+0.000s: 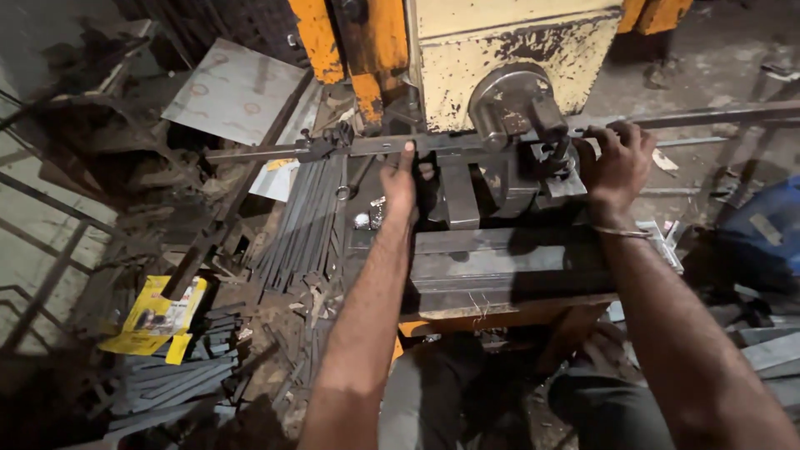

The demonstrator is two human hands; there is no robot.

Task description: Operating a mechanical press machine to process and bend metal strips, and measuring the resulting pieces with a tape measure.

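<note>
A long flat metal bar lies across the bed of a worn yellow press machine, running from the left to far right. My left hand rests against this bar just left of the dark tooling block, fingers pressed on its edge. My right hand is curled over the bar on the right side of the tooling, gripping it. A thin bracelet sits on my right wrist. The machine's round steel ram hangs just above the tooling between my hands.
The steel table of the machine juts toward me. A stack of cut flat strips leans at the left, more strips litter the floor by a yellow packet. A sheet-metal plate lies behind. A blue object is at the right.
</note>
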